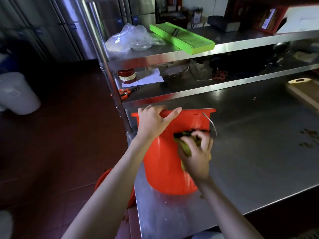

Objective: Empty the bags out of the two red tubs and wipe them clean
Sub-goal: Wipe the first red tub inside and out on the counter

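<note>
Right hand (196,152): gripping a bunched olive-green cloth (187,149), fingers curled round it, rubbing against the outer wall of the red tub (162,163); blurring with motion.
Left hand (155,119): clamping the tub's far rim, fingers hooking over the edge, thumb stretching along it.
Tub position: lying tipped on the steel table (259,152), base pointing toward the near edge, mouth facing the shelving; interior hiding from view, so contents not confirmable.
Second tub (103,180): showing only as a red rim on the floor, beside the table's left edge.
Slip risk: rolling or sliding on smooth steel likely if rim grip loosens under wiping pressure; close to the table's left corner, so dropping off possible.
Handle risk: wire bail (211,125) hanging loose beside the wiping knuckles, snagging cloth possible.
Table surface: carrying dark crumbs (309,137) at right.
Shelving: holding orange-handled scissors (123,93), a red jar (126,75), a crumpled clear bag (131,38), a green board (181,37).
Room: dim, red-brown floor, white bucket (17,94) at left.
</note>
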